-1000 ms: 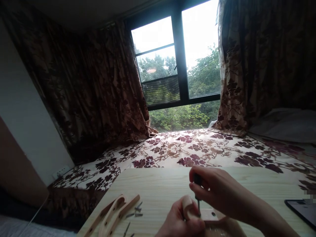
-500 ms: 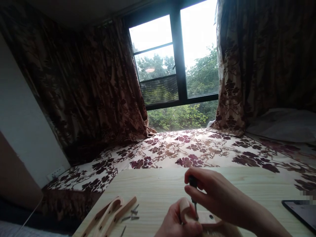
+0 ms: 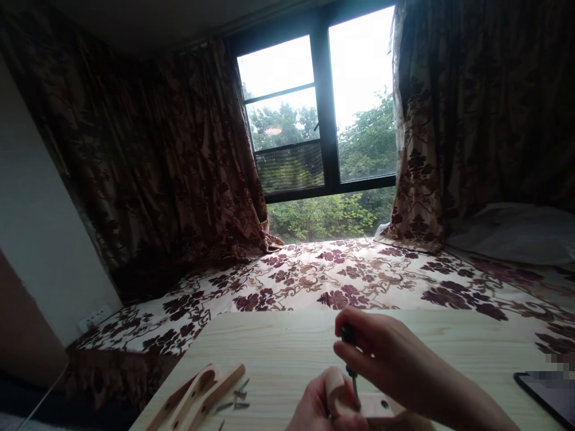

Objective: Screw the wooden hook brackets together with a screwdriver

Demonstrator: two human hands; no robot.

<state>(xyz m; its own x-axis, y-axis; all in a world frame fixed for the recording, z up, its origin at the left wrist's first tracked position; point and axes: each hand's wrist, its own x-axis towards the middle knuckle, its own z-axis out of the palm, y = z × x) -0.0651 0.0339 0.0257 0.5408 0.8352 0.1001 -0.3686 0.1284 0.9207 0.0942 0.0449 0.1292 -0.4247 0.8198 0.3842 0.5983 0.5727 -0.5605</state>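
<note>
My right hand (image 3: pixel 375 350) is closed around the black handle of a screwdriver (image 3: pixel 349 341), which stands nearly upright. Its shaft runs down to a hole in a curved wooden hook (image 3: pixel 374 404) with another dark hole beside it. At the bottom of the view, the fingers of my left hand (image 3: pixel 314 400) grip the hook's rounded end. Whether a screw sits under the tip is too small to tell. To the left, several more wooden hooks (image 3: pixel 191 389) lie side by side, with several loose screws (image 3: pixel 240 400) next to them.
Everything lies on a pale wooden board (image 3: pixel 265 341). A dark-edged tablet or phone (image 3: pixel 545 398) is at the right edge. Behind the board spreads a floral cloth (image 3: pixel 341 269) up to the window (image 3: pixel 330 108), which has patterned curtains (image 3: pixel 215 149) on both sides.
The view has shifted slightly, so the scene sits a little lower. Both hands keep their holds, with the screwdriver at the same hole in the wooden hook.
</note>
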